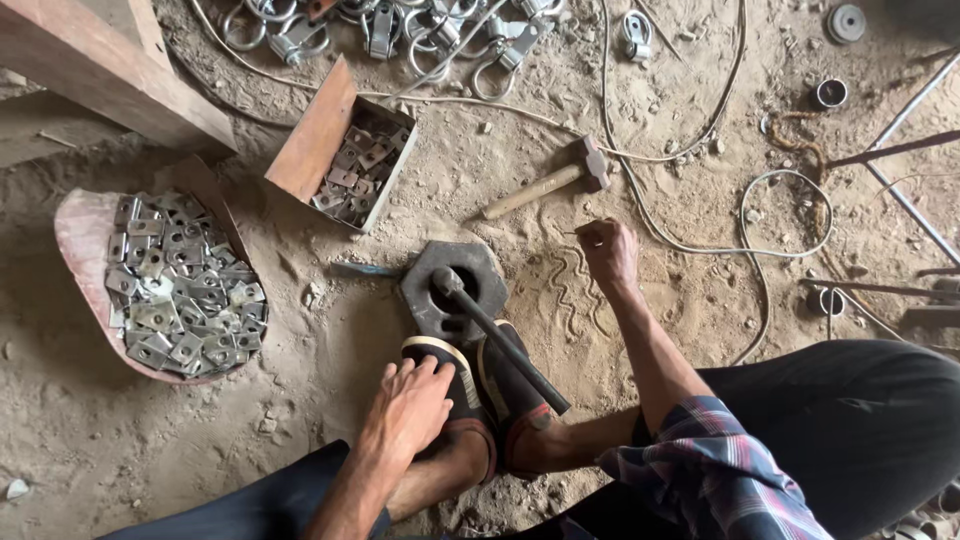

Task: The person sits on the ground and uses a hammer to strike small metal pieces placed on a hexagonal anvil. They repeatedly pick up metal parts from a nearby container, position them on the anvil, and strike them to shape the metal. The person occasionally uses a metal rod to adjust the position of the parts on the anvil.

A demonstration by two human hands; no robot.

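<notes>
A: Starting nearest, what are the hands doing?

B: The left hand (408, 408) is lying open, fingers spread loosely, and is resting on the left shoe (448, 385). It is gripping nothing. Two shoes are showing, side by side, and both are pressing against the block (455, 285).

A: One block?

B: One, dark and many-sided, sitting in the sand just beyond the shoes. One bar (505, 345) is sticking out of its middle hole and is slanting back over the right shoe (512, 385).

A: And the other hand?

B: The right hand (608, 252) is reaching out to the right of the block, curled nearly closed, and is pinching a thin stick (585, 231). It is hovering over wavy lines drawn in the sand (565, 285).

A: Farther out?

B: One hammer (552, 180) is lying just beyond that hand. Two holders of small metal plates are sitting to the left: one pink tray (75, 240) heaped with them, and one box (320, 140) partly filled. I cannot count the plates; there are too many. Farthest off, a cluster of shackles (400, 35) is lying along the top edge, again too tangled to count.
</notes>
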